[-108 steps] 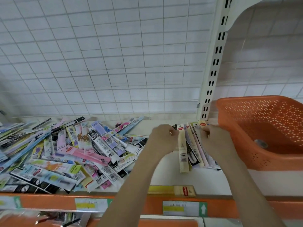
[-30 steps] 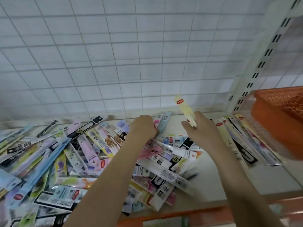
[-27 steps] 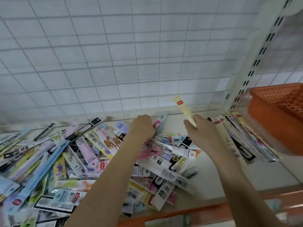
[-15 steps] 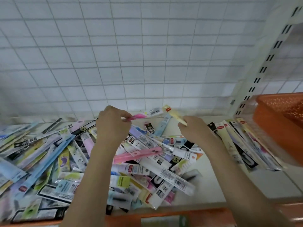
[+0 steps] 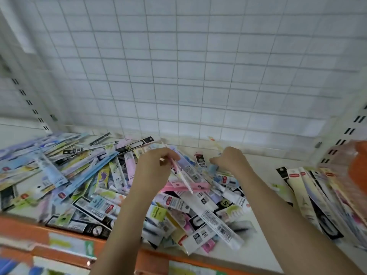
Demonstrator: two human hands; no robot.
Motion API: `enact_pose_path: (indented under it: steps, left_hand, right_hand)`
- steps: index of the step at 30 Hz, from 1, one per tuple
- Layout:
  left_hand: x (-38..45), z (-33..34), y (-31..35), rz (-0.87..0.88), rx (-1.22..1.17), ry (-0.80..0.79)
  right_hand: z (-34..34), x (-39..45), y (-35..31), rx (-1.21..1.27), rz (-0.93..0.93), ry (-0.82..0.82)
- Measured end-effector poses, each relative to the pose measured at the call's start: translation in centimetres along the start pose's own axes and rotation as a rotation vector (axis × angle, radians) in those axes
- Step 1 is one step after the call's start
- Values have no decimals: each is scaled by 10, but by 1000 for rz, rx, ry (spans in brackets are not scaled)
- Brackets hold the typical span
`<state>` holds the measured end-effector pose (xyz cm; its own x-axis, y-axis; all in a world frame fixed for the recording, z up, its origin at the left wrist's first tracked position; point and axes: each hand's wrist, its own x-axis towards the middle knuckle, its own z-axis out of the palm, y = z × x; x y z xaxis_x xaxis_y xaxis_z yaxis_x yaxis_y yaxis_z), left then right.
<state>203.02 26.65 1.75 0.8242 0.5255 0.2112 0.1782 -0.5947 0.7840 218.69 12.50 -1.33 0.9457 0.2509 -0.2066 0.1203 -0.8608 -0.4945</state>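
1. White wire grid (image 5: 198,76) backs a white shelf (image 5: 268,169) with an orange front edge.
2. Left hand (image 5: 156,165) has its fingers curled round a slim pink-and-white pack (image 5: 181,175). The pack slants from just above the knuckles down to the hand's right, over the heap.
3. Right hand (image 5: 230,159), near the left one, is curled round a pale yellow pack (image 5: 215,144) that sticks up behind its fingers. Blur hides the grip's detail.
4. Loose packs (image 5: 89,175) are heaped under both hands and to their left.
5. Well to the right of the right hand lies a tidy row of packs (image 5: 309,195), with an orange basket (image 5: 359,163) just beyond it.
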Motion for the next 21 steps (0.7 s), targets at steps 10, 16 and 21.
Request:
enact_pose_path:
  steps: [10, 16, 21]
  left_hand:
    - [-6, 11, 12, -246, -241, -9]
    - [-8, 10, 10, -206, -179, -34]
    - [-16, 7, 6, -171, -140, -16]
  right_hand:
    - [-31, -15, 7, 547, 56, -49]
    - [-50, -43, 11, 716, -50, -110]
    - [-60, -54, 2, 749, -82, -110]
